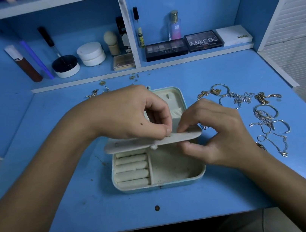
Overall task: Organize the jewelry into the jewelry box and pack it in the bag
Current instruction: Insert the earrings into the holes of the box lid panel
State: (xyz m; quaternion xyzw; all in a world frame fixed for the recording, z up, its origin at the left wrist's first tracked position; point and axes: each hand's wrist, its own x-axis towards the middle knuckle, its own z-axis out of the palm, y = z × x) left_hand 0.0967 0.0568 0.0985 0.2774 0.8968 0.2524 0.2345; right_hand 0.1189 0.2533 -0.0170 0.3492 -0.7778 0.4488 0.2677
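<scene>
Fingers of the left hand (132, 117) and right hand (216, 134) were pinched on the cream earring panel (132, 145), held over the open jewelry box (174, 172). Loose jewelry (263, 113) was spread on the table (219, 195) right of the fingers.

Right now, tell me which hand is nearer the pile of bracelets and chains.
Right. The right hand sits beside the pile of bracelets and chains, pinching the box's flap. The left hand is farther, across the jewelry box.
</scene>
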